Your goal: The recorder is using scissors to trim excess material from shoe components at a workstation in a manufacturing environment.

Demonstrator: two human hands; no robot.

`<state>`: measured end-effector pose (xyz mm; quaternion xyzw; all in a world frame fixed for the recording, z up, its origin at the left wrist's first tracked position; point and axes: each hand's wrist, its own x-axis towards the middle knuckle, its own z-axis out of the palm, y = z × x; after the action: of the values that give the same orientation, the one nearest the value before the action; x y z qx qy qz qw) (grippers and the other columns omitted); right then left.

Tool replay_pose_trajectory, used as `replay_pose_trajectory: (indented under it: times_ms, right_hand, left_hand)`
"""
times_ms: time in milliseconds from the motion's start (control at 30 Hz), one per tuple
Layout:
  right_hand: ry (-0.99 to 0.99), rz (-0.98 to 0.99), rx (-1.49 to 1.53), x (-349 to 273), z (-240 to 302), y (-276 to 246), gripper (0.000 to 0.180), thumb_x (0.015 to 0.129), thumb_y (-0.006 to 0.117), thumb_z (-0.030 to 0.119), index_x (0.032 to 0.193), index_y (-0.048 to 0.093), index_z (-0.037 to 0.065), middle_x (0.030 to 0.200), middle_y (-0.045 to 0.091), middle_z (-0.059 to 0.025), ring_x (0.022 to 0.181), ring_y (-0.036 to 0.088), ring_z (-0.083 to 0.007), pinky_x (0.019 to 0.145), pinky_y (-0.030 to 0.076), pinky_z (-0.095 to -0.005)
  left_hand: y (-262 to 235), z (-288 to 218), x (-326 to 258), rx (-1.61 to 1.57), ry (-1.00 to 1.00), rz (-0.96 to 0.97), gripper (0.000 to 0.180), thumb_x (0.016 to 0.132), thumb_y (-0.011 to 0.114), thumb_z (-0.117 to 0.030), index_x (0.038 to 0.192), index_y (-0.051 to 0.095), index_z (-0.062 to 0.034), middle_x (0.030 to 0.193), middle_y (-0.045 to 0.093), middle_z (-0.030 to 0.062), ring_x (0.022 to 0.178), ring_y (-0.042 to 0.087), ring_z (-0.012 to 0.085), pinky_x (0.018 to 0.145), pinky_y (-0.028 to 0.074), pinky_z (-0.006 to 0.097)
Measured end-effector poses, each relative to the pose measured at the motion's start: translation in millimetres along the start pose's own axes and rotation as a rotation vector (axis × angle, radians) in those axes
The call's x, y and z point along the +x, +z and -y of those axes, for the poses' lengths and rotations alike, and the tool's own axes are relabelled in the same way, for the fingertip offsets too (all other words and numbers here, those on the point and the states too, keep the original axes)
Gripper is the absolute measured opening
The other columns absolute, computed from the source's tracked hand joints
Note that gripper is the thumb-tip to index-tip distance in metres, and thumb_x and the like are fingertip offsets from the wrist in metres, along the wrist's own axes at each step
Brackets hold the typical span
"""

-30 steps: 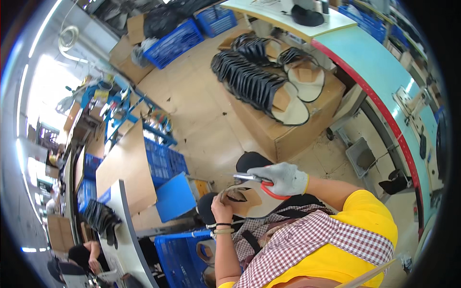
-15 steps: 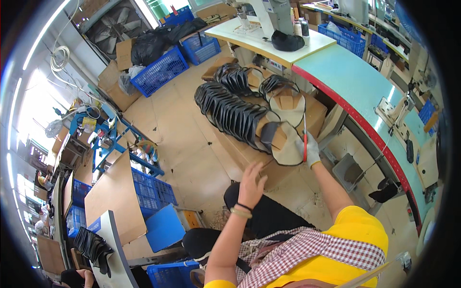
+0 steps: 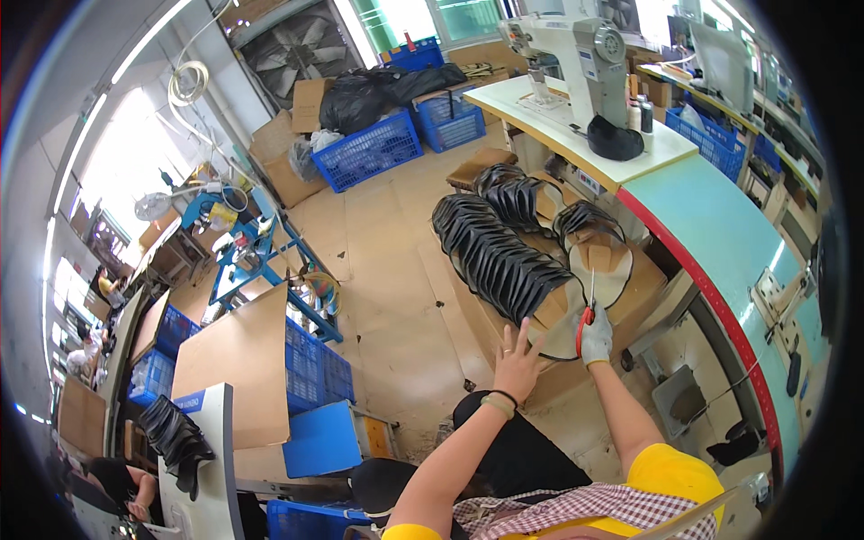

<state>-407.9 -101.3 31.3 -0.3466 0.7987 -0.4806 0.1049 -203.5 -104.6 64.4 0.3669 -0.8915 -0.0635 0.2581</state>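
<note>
My right hand (image 3: 598,342), in a pale glove, is closed around scissors (image 3: 583,329) with red handles, their blades pointing away from me. The blades lie over a beige sole-shaped piece of a black shoe upper. My bare left hand (image 3: 517,362) is open, fingers spread, at the near end of a long row of black shoe uppers (image 3: 495,247). Its fingertips overlap the nearest beige piece (image 3: 560,335) in view; whether they touch it I cannot tell. A shorter row of uppers (image 3: 589,216) lies to the right, on the same cardboard-covered surface (image 3: 474,310).
To the right runs a turquoise table (image 3: 711,211) with a red edge. A sewing machine (image 3: 585,67) stands on the pale table behind. Blue crates (image 3: 369,162) sit at the back, and a blue frame (image 3: 270,261) and a cardboard sheet (image 3: 236,369) are at left.
The view has shifted, so the scene sits further right and lower. My left hand has moved closer to the near end of the long row, fingers more spread. My right hand still holds the scissors.
</note>
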Motion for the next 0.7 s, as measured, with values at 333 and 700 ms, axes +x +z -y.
replay_pose_trajectory:
  times_ms: [333, 700]
  right_hand:
    - [-0.056, -0.013, -0.099, 24.6, 11.0, 27.1, 0.052, 0.075, 0.069, 0.032, 0.118, 0.052, 0.009, 0.104, 0.062, -0.0205, 0.097, 0.059, -0.0391, 0.081, 0.047, -0.0438]
    - [-0.024, -0.015, -0.159, 43.1, 34.5, 72.9, 0.050, 0.084, 0.058, 0.032, 0.128, 0.049, 0.011, 0.112, 0.061, -0.0201, 0.101, 0.059, -0.0391, 0.085, 0.046, -0.0451]
  left_hand:
    - [25.9, 31.2, 46.8, 0.229, -0.191, 0.183, 0.077, 0.080, 0.068, -0.029, 0.143, 0.032, -0.0026, 0.156, -0.001, -0.0032, 0.127, 0.037, 0.0417, 0.096, 0.040, 0.056]
    - [13.3, 84.0, 83.6, 0.041, -0.255, 0.321, 0.065, 0.076, 0.072, -0.021, 0.133, 0.045, -0.0063, 0.157, -0.001, 0.0035, 0.102, 0.059, 0.0345, 0.084, 0.050, 0.045]
